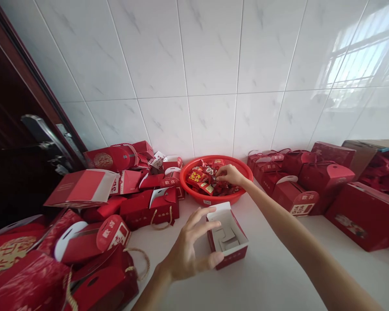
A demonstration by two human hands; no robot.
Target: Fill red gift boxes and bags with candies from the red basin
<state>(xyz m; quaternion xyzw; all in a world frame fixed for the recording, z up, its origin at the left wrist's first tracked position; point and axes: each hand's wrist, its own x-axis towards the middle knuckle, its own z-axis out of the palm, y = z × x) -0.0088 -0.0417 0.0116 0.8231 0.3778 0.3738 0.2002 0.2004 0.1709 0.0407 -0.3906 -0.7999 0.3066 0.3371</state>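
Observation:
A small red box with a white inside stands open on the white surface, with its interlocking bottom flaps showing. Just left of it is my left hand, fingers spread and nothing held. Behind the box sits a round red plastic basket with red-wrapped sweets inside. My right hand reaches into the basket's right part, its fingers bent together over the sweets; what they hold, if anything, is too small to make out.
Many red gift boxes, some with rope handles, are heaped at the left. More red boxes stand at the right, beside a cardboard carton. A tiled wall rises behind; a dark door is at the far left.

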